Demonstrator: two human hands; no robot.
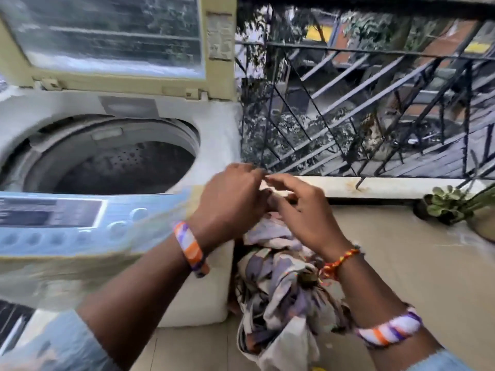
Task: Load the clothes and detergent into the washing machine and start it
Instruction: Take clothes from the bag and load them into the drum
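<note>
A top-loading washing machine stands at the left with its lid raised and its drum open and dark inside. To its right a patterned purple and cream cloth hangs in a bunch down toward the floor. My left hand and my right hand meet above the top of that cloth, just off the machine's right front corner. Both hands pinch its upper edge; the fingers are blurred. No detergent is in sight.
The control panel with round buttons runs along the machine's front. A black metal railing on a low ledge closes the balcony behind. Potted plants sit at the right on the tiled floor.
</note>
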